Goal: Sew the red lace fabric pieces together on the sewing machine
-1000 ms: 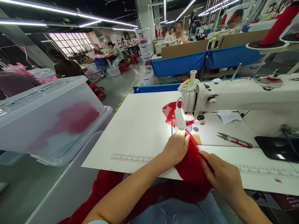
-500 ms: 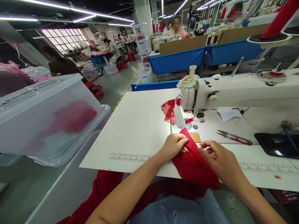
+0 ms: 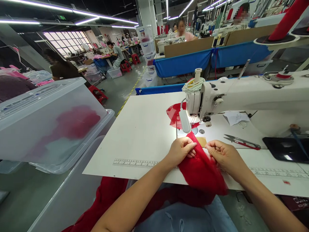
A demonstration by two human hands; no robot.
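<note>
A piece of red fabric (image 3: 200, 167) lies over the front edge of the white sewing table (image 3: 145, 129) and hangs down into my lap. My left hand (image 3: 181, 149) pinches its upper left edge. My right hand (image 3: 223, 154) grips the fabric's right edge, fingers curled. The fabric's tip points toward the needle area of the white sewing machine (image 3: 241, 96), just below its lit lamp (image 3: 185, 120).
Red-handled thread snips (image 3: 241, 141) lie on the machine bed to the right. A red transparent guard (image 3: 175, 114) sits behind the needle. Stacked clear plastic bins (image 3: 48, 122) holding red cloth stand at my left. Other people work at stations farther back.
My right hand has moved up from the lower fabric to its right edge near the machine. The left hand has shifted slightly back, still pinching the fabric.
</note>
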